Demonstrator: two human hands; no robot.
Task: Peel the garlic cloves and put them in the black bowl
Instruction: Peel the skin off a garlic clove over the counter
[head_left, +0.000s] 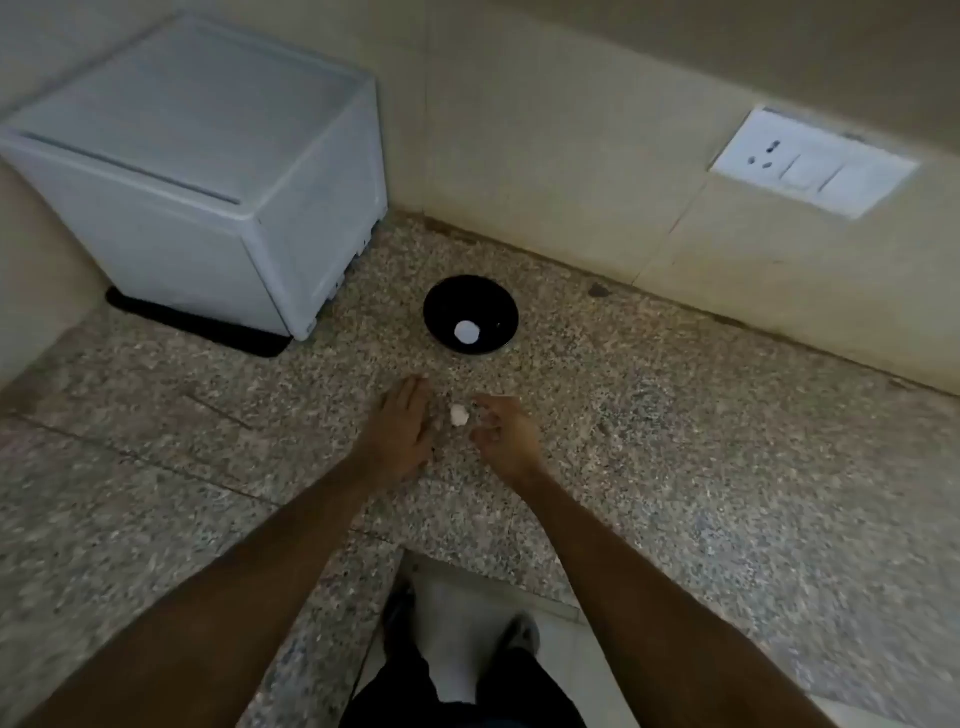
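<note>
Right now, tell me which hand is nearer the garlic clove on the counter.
Right. The right hand has its fingertips curled right beside the garlic clove, seemingly touching it. The left hand lies flat on the clove's other side, a small gap away.

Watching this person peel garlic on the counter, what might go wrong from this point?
The small white garlic piece lies loose on the speckled counter between the left hand and the right hand; a careless move might knock it away. Bits of pale skin would be hard to spot on that stone. The black bowl, with one white piece inside, sits beyond both hands, so a peeled clove could drop on the way.
</note>
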